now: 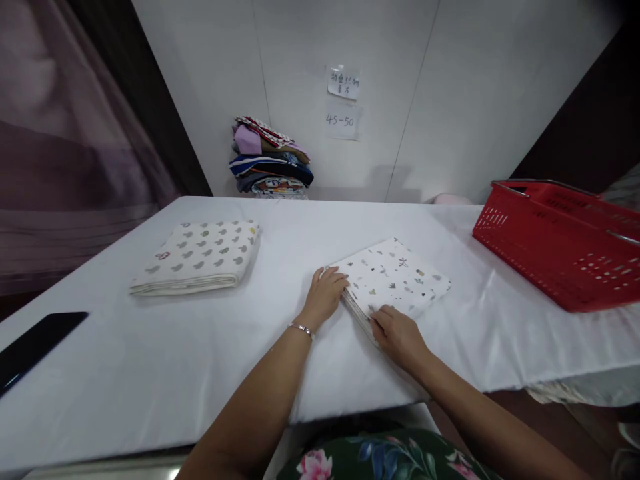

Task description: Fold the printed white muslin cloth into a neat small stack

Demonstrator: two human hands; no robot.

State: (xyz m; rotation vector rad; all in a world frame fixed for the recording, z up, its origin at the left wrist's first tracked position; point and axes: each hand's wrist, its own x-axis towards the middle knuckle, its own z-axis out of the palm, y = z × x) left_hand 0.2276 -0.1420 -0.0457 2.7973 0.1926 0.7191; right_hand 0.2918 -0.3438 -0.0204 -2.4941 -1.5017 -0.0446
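Note:
A folded white cloth with small printed figures (397, 277) lies on the white table (150, 373), turned at an angle. My left hand (326, 293) grips its left corner, fingers curled over the folded edge. At the near corner my right hand (397, 335) pinches the same stacked edge. A thin bracelet circles my left wrist.
A second folded cloth with grey motifs (200, 257) rests at the left. A red plastic basket (560, 240) stands at the right edge. A pile of coloured fabrics (270, 163) sits against the back wall. A black phone (35, 343) lies near the left edge.

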